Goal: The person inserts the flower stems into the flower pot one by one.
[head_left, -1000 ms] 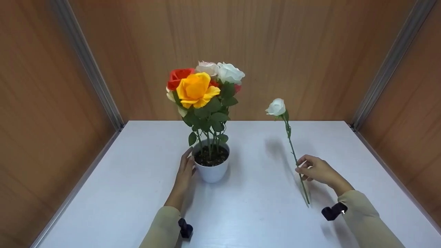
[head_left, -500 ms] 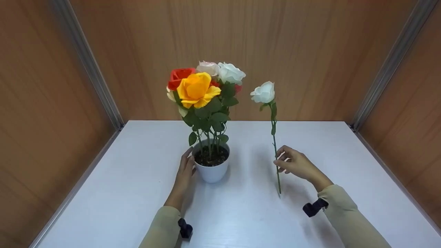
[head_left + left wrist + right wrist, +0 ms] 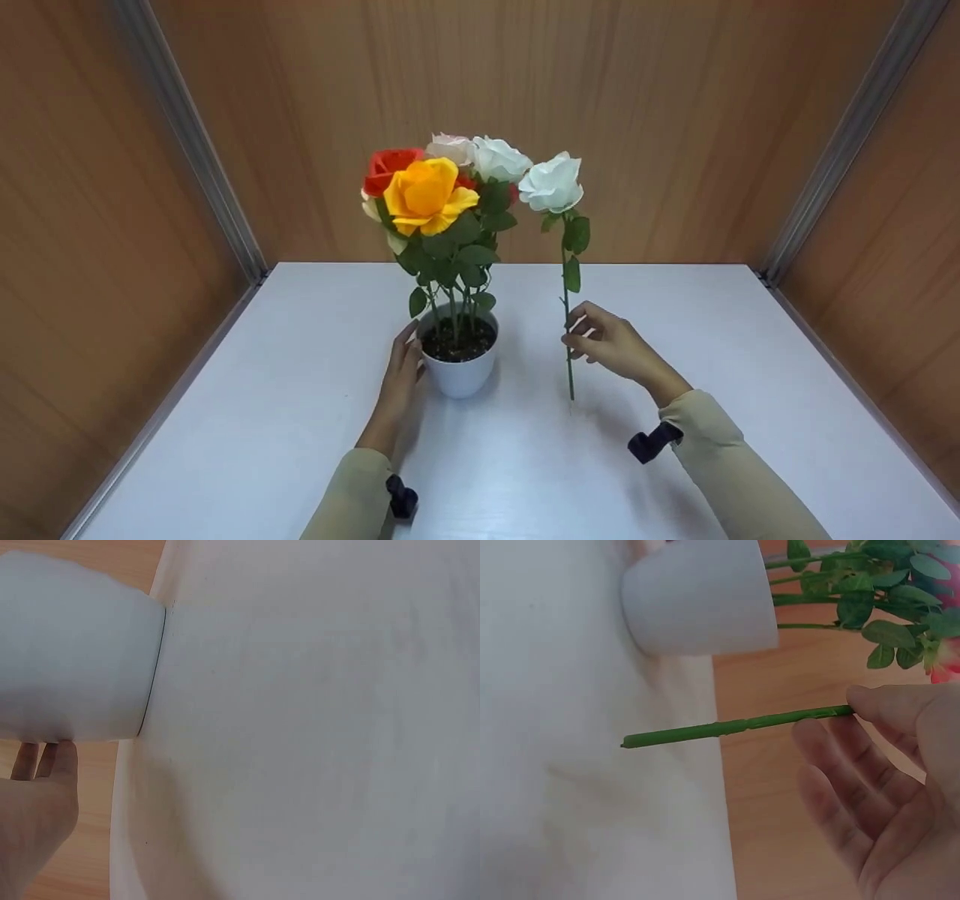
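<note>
Between thumb and fingers my right hand [image 3: 611,346] pinches the green stem of a white rose [image 3: 552,184], held upright to the right of the pot. The stem's cut lower end [image 3: 641,740] points down and stands clear of the tabletop in the right wrist view. My left hand [image 3: 400,379] rests against the left side of a white flower pot [image 3: 459,377], its fingers fairly straight. Dark soil [image 3: 457,342] fills the pot, and several artificial roses stand in it, among them a yellow rose [image 3: 429,196], a red rose [image 3: 391,169] and another white rose [image 3: 498,159].
The pot stands on a white table [image 3: 247,420]. Wood-grain panels [image 3: 660,127] close off the back and both sides, with metal strips [image 3: 202,142] at the corners. A dark wrist camera [image 3: 654,442] sits at each sleeve.
My right hand has moved left and farther back with the white rose, which now stands straighter and close beside the potted flowers. My left hand and the pot have stayed in place.
</note>
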`<state>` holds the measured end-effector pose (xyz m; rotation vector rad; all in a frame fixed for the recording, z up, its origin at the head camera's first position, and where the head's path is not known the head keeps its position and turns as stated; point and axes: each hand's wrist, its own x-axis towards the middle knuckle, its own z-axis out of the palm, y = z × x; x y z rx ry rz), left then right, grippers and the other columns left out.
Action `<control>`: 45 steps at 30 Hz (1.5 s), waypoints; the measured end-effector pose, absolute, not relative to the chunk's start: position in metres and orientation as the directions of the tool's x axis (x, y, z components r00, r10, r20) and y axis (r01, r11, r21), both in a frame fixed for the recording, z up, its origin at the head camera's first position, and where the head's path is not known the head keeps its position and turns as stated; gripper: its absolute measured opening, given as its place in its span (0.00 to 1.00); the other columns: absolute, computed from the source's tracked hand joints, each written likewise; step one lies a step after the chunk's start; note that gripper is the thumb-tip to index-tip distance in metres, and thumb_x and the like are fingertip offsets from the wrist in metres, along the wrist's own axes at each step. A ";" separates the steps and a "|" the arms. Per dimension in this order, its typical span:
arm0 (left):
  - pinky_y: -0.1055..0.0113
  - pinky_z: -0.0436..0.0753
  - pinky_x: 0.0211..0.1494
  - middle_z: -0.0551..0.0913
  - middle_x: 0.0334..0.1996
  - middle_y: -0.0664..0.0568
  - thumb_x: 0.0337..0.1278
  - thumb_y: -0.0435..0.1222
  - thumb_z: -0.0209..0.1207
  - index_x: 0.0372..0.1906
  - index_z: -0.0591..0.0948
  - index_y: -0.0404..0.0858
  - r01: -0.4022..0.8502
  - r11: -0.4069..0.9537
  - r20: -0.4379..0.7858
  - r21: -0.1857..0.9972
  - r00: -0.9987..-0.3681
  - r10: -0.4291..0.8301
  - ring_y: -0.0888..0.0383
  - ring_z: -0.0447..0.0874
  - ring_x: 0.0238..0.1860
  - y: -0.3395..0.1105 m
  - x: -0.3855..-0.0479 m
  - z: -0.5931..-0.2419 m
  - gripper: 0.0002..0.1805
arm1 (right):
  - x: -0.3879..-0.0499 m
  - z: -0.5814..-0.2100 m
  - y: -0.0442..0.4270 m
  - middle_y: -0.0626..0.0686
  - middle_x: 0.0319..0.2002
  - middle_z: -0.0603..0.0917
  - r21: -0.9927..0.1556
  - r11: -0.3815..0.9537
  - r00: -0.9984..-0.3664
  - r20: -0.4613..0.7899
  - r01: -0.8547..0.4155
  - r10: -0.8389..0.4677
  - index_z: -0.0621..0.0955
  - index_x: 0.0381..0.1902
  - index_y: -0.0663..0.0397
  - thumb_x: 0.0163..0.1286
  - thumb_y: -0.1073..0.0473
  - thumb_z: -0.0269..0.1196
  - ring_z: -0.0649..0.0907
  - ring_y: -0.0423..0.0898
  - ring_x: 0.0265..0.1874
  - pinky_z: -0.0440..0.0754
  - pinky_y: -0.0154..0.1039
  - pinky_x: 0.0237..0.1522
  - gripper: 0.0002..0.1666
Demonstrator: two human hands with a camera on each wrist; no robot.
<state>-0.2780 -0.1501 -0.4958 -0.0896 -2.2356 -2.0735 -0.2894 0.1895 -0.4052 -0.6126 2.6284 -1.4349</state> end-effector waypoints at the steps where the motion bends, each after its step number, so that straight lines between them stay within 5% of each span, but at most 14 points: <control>1: 0.45 0.61 0.75 0.54 0.78 0.42 0.82 0.51 0.35 0.80 0.51 0.47 0.105 0.079 0.107 0.991 -0.994 -0.020 0.40 0.57 0.75 -0.150 -0.279 -0.496 0.31 | -0.290 -0.403 0.186 0.57 0.43 0.84 -0.822 0.477 -0.913 0.120 -0.311 -0.389 0.75 0.50 0.48 0.73 0.54 0.64 0.87 0.53 0.39 0.87 0.54 0.41 0.12; 20: 0.46 0.61 0.75 0.53 0.78 0.43 0.81 0.52 0.36 0.80 0.51 0.46 0.116 0.060 0.117 0.992 -0.993 -0.017 0.40 0.57 0.75 -0.152 -0.278 -0.496 0.31 | -0.304 -0.368 0.117 0.54 0.41 0.85 -0.803 0.445 -0.880 0.194 -0.396 -0.433 0.76 0.53 0.49 0.73 0.55 0.63 0.86 0.53 0.38 0.86 0.42 0.36 0.14; 45: 0.46 0.61 0.75 0.53 0.78 0.45 0.81 0.52 0.34 0.80 0.52 0.48 0.104 0.075 0.106 0.992 -0.994 -0.026 0.41 0.57 0.75 -0.155 -0.273 -0.493 0.31 | -0.315 -0.349 0.063 0.58 0.42 0.86 -0.797 0.369 -0.860 0.338 -0.478 -0.383 0.72 0.67 0.50 0.76 0.57 0.60 0.87 0.46 0.35 0.88 0.41 0.38 0.23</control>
